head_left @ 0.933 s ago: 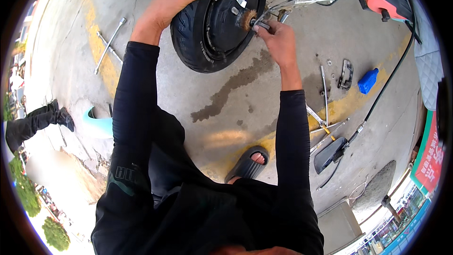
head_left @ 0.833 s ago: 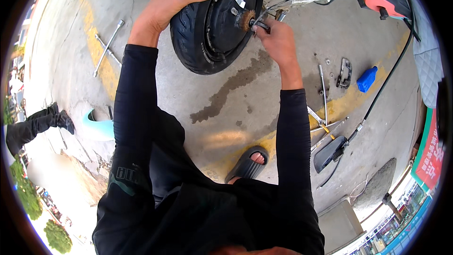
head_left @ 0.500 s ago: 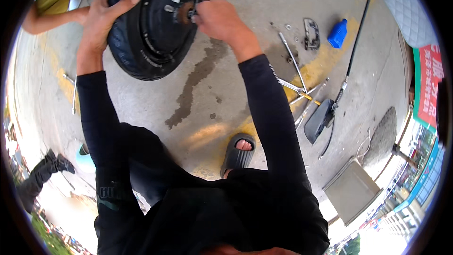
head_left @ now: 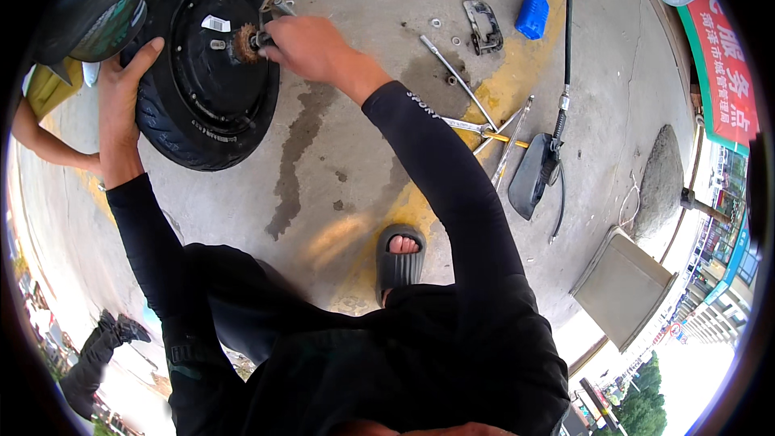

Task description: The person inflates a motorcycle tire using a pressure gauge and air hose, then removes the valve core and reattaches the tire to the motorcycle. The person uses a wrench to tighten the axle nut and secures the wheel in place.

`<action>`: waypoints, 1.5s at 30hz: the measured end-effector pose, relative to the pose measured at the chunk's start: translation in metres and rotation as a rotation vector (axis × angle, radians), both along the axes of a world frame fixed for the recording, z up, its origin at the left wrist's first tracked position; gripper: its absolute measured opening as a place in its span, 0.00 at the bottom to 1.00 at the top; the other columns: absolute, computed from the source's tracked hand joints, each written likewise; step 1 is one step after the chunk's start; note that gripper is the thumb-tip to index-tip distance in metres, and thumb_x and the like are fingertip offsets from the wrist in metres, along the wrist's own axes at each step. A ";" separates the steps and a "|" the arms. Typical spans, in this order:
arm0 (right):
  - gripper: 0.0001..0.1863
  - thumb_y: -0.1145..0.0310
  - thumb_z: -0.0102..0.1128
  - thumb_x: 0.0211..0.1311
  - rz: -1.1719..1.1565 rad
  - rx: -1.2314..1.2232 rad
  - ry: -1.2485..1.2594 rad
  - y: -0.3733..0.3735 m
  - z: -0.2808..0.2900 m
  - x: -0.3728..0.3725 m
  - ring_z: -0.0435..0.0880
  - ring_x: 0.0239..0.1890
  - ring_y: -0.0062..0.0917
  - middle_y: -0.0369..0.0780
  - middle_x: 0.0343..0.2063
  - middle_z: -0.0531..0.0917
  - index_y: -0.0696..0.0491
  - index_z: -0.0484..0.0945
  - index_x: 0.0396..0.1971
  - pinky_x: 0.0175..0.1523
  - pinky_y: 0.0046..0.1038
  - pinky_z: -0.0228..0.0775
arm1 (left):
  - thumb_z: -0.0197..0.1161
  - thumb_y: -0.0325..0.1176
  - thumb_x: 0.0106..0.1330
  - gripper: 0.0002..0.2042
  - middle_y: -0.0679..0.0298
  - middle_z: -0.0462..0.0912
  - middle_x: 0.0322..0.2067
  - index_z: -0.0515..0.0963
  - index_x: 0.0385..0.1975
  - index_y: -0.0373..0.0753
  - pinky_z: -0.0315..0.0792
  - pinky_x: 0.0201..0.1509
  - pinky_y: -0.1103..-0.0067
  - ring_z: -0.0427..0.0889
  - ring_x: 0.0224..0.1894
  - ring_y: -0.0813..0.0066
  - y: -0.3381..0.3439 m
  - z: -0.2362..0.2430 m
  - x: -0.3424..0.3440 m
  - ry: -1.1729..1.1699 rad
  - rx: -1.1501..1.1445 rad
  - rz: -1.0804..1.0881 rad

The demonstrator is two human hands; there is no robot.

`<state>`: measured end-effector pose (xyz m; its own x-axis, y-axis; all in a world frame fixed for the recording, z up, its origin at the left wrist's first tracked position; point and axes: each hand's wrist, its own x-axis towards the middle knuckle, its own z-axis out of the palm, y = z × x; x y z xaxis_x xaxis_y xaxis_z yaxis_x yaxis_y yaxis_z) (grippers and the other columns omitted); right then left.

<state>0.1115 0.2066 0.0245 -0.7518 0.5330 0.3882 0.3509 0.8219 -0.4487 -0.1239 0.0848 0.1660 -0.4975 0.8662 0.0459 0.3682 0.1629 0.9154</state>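
A black scooter hub wheel [head_left: 208, 145] with a thick treaded tire fills the upper left. My left hand [head_left: 123, 101] grips the tire's left side, its thumb on the tread and the fingers mostly hidden. At the rusty brown hub centre [head_left: 243, 44], where the axle sticks out, my right hand [head_left: 311, 46] is closed with its fingertips together. Those fingertips touch a small dark metal part on the axle; the hand hides what it pinches. A metal fitting [head_left: 279, 6] shows just above that hand.
Another person's forearm [head_left: 48, 145] and dark cap [head_left: 90, 8] are close by on the left. On the concrete at right lie a blue bottle [head_left: 532, 12], a metal bracket [head_left: 483, 27], a long-handled wrench [head_left: 460, 81], a black mudflap-like piece [head_left: 529, 186] with a cable, and several small nuts.
The whole scene has shifted left in view, and more of the wheel shows. Both hands stay at the wheel, the right one still by the axle. The other person's cap has come lower.
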 end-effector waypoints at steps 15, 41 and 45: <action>0.17 0.61 0.59 0.69 -0.723 -0.077 -0.614 0.108 -0.122 0.198 0.86 0.47 0.47 0.52 0.48 0.79 0.48 0.75 0.55 0.48 0.42 0.82 | 0.72 0.31 0.59 0.23 0.63 0.83 0.48 0.78 0.53 0.27 0.70 0.57 0.80 0.79 0.48 0.78 -0.010 0.000 0.001 -0.079 0.054 0.007; 0.08 0.81 0.66 0.65 -0.409 -0.964 0.984 -0.053 -0.036 -0.025 0.83 0.38 0.17 0.38 0.37 0.86 0.62 0.80 0.42 0.47 0.22 0.78 | 0.75 0.39 0.55 0.26 0.57 0.86 0.42 0.80 0.45 0.23 0.75 0.49 0.79 0.82 0.40 0.74 -0.011 0.001 0.006 0.084 0.201 -0.024; 0.08 0.78 0.67 0.66 -0.332 -1.023 0.996 -0.054 -0.030 -0.021 0.85 0.39 0.20 0.40 0.38 0.87 0.62 0.81 0.42 0.48 0.24 0.79 | 0.76 0.40 0.55 0.26 0.59 0.85 0.42 0.80 0.46 0.24 0.74 0.51 0.78 0.81 0.42 0.74 -0.013 -0.004 0.001 0.068 0.199 -0.018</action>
<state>0.0908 0.1530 -0.0058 -0.1953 0.9806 0.0171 -0.3408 -0.0515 -0.9387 -0.1226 0.0716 0.1615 -0.4717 0.8456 0.2499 0.4313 -0.0259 0.9018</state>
